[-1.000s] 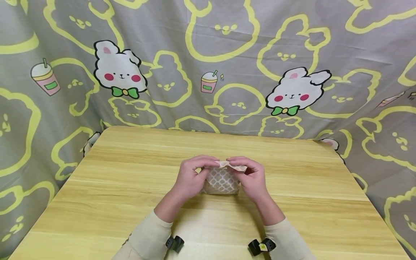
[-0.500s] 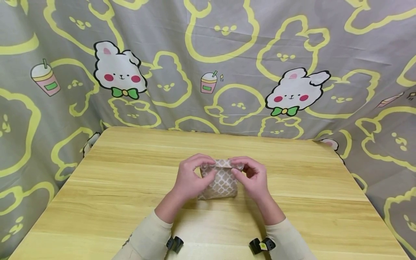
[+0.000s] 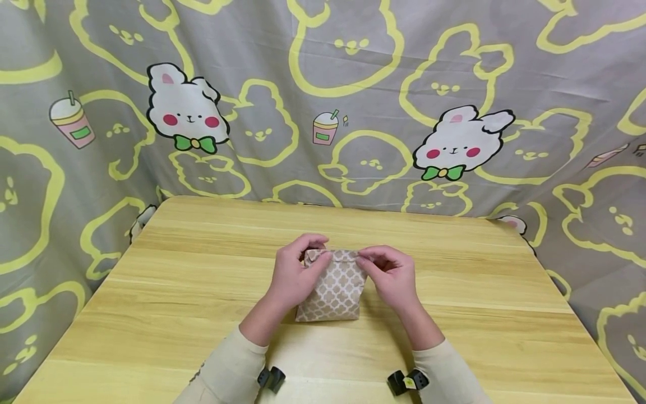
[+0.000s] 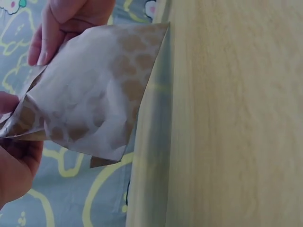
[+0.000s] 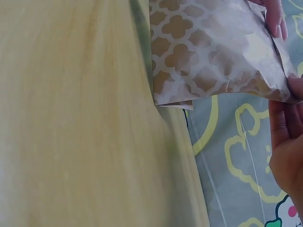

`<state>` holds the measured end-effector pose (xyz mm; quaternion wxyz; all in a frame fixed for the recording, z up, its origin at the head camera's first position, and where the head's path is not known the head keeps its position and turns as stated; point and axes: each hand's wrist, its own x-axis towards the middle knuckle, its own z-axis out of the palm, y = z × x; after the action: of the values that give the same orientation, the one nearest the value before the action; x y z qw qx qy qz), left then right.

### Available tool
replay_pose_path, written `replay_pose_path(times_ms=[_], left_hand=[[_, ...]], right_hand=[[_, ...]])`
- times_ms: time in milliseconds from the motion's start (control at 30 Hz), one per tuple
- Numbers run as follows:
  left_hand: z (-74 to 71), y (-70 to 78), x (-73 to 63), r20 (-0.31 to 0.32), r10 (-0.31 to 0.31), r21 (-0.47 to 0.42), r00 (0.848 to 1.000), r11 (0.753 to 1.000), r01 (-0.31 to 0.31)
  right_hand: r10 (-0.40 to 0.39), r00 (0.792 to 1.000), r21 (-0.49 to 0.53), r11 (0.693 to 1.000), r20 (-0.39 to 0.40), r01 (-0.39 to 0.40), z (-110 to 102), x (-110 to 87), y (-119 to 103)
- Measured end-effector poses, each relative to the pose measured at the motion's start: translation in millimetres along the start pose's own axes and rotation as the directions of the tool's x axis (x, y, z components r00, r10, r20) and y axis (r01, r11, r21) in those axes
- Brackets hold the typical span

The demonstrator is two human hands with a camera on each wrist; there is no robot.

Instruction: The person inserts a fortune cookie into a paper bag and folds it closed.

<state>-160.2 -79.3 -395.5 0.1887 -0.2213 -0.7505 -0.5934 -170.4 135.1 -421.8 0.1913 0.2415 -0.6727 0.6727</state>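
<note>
A small tan paper bag [image 3: 339,292] with a white lattice print stands between my hands over the table, its top edge folded over. My left hand [image 3: 296,274] pinches the bag's upper left corner, the thumb lying on the front near the fold. On the other side my right hand [image 3: 395,275] pinches the upper right corner between thumb and fingers. In the left wrist view the paper bag [image 4: 94,94] looks creased and slightly bulging. In the right wrist view the paper bag [image 5: 199,52] has its lower edge close to the table surface. Whatever the bag may contain is hidden.
The light wooden table [image 3: 176,280] spreads around both hands. Behind it and along its sides hangs a grey curtain [image 3: 272,62] printed with yellow outlines and white bunnies. A black wrist camera [image 3: 271,380] sits on the left sleeve, another black camera [image 3: 406,382] on the right.
The bag's top has been folded over toward me, and the bag now stands more upright, its lower edge nearer to me and leftward. The left fingers have shifted off the fold's middle.
</note>
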Motion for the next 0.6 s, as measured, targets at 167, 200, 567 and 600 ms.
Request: replay_pose_path(times_ms=[167, 200, 567, 600], left_hand=[[-0.8, -7.4, 0.7, 0.049, -0.062, 0.053, 0.997, 0.997, 0.059], [-0.9, -7.6, 0.7, 0.050, -0.063, 0.059, 0.997, 0.996, 0.060], [1.5, -3.8, -0.6, 0.042, -0.032, 0.048, 0.999, 0.998, 0.030], [2.3, -3.3, -0.8, 0.047, -0.020, 0.045, 0.999, 0.999, 0.018]], right_hand=[[0.047, 0.999, -0.036, 0.998, -0.012, -0.047, 0.3, -0.1, -0.5], [0.058, 0.998, -0.031, 0.998, -0.015, -0.059, 0.2, -0.2, -0.6], [0.061, 0.997, -0.004, 0.998, 0.036, -0.061, -1.1, 0.9, -1.3], [0.049, 0.998, -0.036, 0.998, 0.046, -0.047, -0.3, 1.1, -1.8]])
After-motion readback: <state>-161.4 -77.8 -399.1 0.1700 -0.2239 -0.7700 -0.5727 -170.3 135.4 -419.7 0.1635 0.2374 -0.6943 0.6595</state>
